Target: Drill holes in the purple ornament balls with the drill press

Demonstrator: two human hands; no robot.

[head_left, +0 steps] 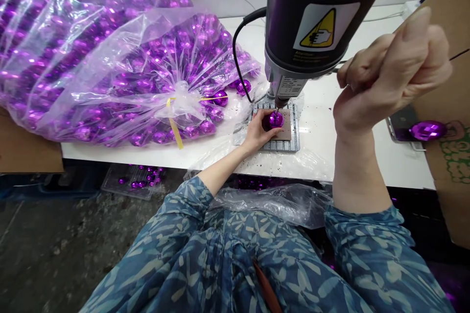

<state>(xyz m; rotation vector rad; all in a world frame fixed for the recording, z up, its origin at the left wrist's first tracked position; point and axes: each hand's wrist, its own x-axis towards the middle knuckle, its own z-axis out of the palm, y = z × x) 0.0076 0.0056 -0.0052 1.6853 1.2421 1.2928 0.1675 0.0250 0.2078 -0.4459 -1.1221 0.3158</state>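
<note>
My left hand (257, 133) grips a shiny purple faceted ball (276, 119) between thumb and fingers. The ball rests on a brown square board (287, 133) laid on the grey metal base (294, 145) of a drill press (304, 19). Directly above the ball is the drill's tip, at or very near its top; contact cannot be made out. My right hand (392, 68) is raised at the right of the machine, fingers closed round the end of a lever that is mostly hidden.
A big clear bag (110, 68) of purple balls, tied with yellow ribbon, fills the left. Cardboard stands at the right edge, near a phone (401, 124) and a purple ball (428, 130). A black cable (235, 54) loops beside the machine. Dark crumbs dot the white table (319, 127).
</note>
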